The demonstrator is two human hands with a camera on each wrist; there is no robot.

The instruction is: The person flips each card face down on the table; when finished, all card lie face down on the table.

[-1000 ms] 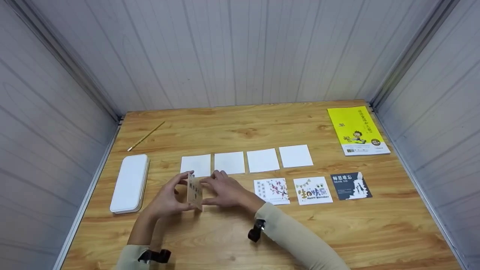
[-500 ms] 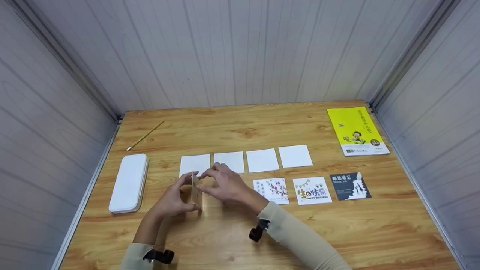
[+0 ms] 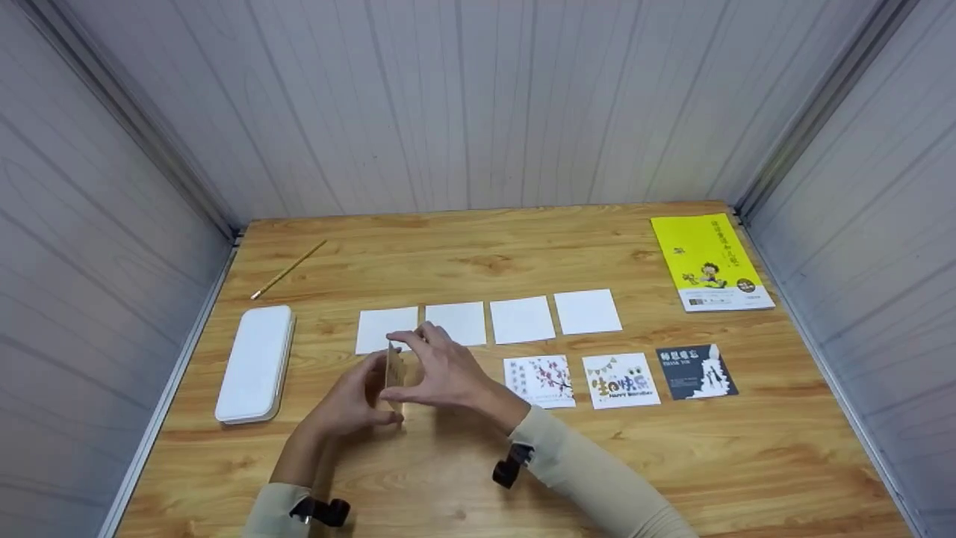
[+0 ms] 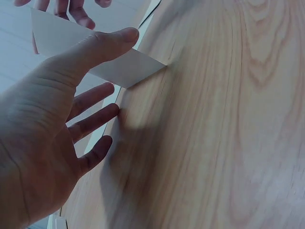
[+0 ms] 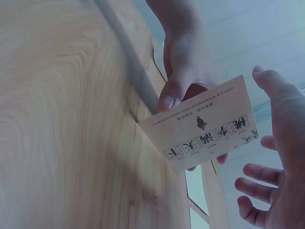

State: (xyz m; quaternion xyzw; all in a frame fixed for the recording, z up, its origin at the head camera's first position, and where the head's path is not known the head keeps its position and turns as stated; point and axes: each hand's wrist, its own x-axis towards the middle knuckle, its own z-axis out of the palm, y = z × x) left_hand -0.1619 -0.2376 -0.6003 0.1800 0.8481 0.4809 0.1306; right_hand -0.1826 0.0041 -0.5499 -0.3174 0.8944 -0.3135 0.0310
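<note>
A beige greeting card (image 5: 205, 124) with Chinese characters is held upright, its lower edge at the tabletop. My left hand (image 3: 349, 400) grips it by two opposite edges. The thumb presses the near edge, as the left wrist view shows, and fingertips show at the far edge in the right wrist view. My right hand (image 3: 448, 370) is beside the card's printed face with thumb and fingers spread apart. Its thumb and fingertips come close to the card; contact cannot be made out. In the head view the card appears almost edge-on, so its print is mostly hidden.
Several blank white cards (image 3: 523, 320) form a row behind the hands. To the right lie a blossom card (image 3: 539, 381), a birthday card (image 3: 621, 379) and a dark thank-you card (image 3: 697, 371). A white case (image 3: 255, 364), a pencil (image 3: 288, 270) and a yellow book (image 3: 709, 261) lie farther out.
The held card has turned more edge-on to the head view and shifted slightly right. My right hand's fingers have spread, with the index finger rising toward the card's upper edge.
</note>
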